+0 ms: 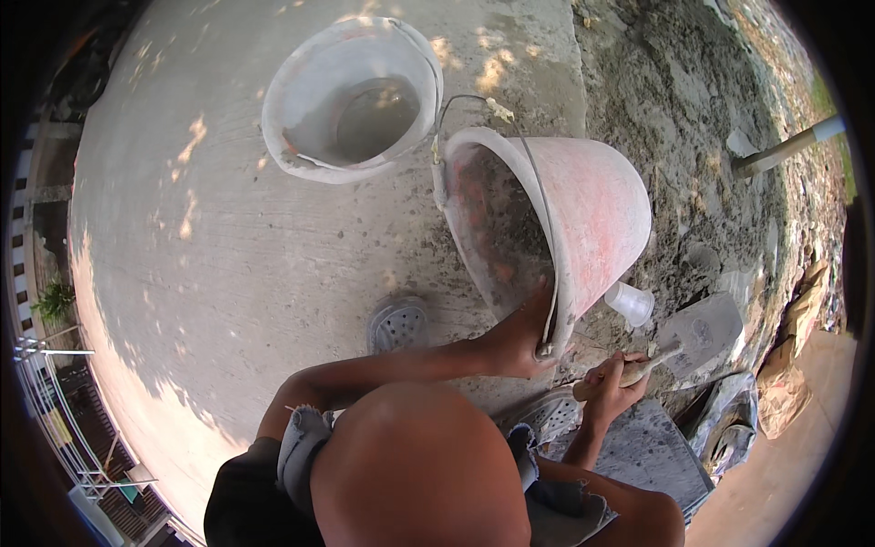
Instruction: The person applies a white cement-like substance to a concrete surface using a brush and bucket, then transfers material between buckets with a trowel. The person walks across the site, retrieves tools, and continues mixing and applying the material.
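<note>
A pinkish-white bucket [602,196] lies tipped on its side, its mouth facing left and grey residue coating the inside. My left hand [521,345] grips its near rim beside the lower end of the wire handle [538,173]; part of that hand is hidden at the rim. In my right hand [615,387] is the wooden handle of a trowel, fingers wrapped round it. The trowel's flat grey blade [704,333] points away to the right, over the edge of the wet mortar. A clear plastic cup [630,304] lies between the bucket and the blade.
Another whitish bucket [278,114] stands upright at the back left, with greyish liquid inside. Wet grey mortar [674,100] spreads along the right, with a pole-like handle [784,153] over it. A grey slab [643,447] and a crumpled bag [729,415] lie near my right side.
</note>
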{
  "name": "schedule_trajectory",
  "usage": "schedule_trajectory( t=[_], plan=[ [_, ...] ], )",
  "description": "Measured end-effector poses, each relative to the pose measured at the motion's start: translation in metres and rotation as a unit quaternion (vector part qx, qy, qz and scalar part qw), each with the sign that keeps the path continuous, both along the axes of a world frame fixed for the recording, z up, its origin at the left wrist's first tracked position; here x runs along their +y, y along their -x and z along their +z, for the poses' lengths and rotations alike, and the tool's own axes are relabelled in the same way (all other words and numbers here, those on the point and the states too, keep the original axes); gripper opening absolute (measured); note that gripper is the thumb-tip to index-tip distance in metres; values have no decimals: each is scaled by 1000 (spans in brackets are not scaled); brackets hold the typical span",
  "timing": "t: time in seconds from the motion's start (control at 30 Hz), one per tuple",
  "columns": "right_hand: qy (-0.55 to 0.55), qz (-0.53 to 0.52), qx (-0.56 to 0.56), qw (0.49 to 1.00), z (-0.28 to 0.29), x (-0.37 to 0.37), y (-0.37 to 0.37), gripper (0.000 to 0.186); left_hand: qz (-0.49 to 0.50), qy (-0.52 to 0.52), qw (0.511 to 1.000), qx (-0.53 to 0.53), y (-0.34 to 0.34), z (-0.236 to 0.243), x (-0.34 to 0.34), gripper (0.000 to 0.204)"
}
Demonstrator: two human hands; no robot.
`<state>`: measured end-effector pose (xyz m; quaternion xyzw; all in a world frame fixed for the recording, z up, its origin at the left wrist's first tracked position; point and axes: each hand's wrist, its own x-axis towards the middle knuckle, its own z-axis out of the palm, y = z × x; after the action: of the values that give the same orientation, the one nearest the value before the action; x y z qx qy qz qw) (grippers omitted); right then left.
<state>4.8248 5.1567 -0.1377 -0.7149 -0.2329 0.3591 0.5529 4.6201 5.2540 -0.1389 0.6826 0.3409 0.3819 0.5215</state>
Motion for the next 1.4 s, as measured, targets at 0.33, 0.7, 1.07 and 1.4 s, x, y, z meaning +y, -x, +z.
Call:
schedule_trajectory(
  t=[0.33, 0.7, 1.07, 1.4],
  plan=[
    [-54, -15, -162, 985, 31, 4, -41, 17, -79, 362, 906, -205, -45, 74, 66, 37],
    [120, 209, -193, 951, 45, -8, 12, 5, 39, 324, 908, -262, -71, 77, 84, 76],
    [126, 147, -83, 978, 61, 2, 4, 6, -114, -62, 991, 37, -39, -16, -1, 77],
    [-388, -148, -150, 897, 95, 17, -13, 17, 12, 151, 987, -56, -60, 74, 43, 28]
  ],
)
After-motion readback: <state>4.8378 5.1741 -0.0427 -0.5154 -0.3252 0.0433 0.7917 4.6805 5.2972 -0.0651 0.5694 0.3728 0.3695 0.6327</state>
